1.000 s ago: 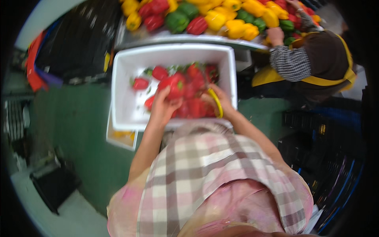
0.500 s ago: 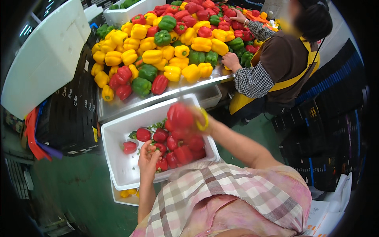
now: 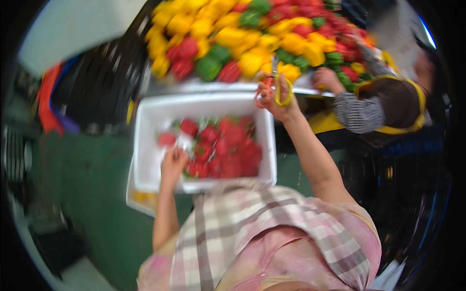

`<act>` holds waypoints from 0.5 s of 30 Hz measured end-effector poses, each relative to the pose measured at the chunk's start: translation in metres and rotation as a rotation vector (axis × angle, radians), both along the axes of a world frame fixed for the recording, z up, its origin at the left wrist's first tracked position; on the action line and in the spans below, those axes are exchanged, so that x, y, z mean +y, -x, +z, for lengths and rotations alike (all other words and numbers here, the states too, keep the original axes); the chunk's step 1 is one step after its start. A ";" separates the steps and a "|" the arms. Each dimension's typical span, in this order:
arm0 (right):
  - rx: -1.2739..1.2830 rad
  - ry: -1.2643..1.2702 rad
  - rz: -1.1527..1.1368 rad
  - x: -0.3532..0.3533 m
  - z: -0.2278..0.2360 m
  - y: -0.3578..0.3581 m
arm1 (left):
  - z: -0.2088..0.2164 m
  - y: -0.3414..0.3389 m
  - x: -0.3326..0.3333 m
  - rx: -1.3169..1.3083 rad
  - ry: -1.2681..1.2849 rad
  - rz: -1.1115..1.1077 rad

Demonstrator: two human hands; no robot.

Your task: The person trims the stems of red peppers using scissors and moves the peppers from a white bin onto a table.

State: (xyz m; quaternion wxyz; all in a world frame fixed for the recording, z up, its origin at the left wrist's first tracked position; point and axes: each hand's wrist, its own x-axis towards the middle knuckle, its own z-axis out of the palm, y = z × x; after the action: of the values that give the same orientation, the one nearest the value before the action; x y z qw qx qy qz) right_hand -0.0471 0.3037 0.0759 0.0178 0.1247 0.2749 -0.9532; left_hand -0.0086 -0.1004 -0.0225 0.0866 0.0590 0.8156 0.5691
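Lifting scissors (image 3: pixel 275 89) out of white box (image 3: pixel 204 145)
My right hand (image 3: pixel 277 99) is now gripping scissors, pepper gone; left hand (image 3: pixel 174 164) is touching red peppers (image 3: pixel 228 148), grip unclear.

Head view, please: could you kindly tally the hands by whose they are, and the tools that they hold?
Person's own hands: 2, left hand in the white box, right hand raised
Co-worker's hand: 1
Tools: 1, yellow-handled tool in the right hand
Total: 4
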 end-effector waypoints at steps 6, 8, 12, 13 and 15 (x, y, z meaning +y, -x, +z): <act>-0.029 -0.208 0.289 -0.088 -0.063 -0.115 | -0.058 0.075 -0.100 0.088 0.651 0.083; -0.083 -0.249 0.310 -0.107 -0.059 -0.136 | -0.076 0.082 -0.091 0.094 0.762 -0.013; -0.172 -0.341 0.280 -0.118 -0.053 -0.155 | -0.085 0.101 -0.044 0.259 1.018 -0.281; -0.166 -0.358 0.280 -0.118 -0.051 -0.156 | -0.095 0.104 -0.038 0.353 1.096 -0.333; -0.148 -0.397 0.278 -0.122 -0.045 -0.160 | -0.126 0.112 -0.033 0.478 1.238 -0.388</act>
State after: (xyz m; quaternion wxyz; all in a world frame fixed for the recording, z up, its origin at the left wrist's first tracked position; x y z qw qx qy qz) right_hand 0.1134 0.1820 0.0312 0.1438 0.1564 0.4692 -0.8571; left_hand -0.1211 -0.1333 -0.1487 0.0223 0.2672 0.9618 -0.0557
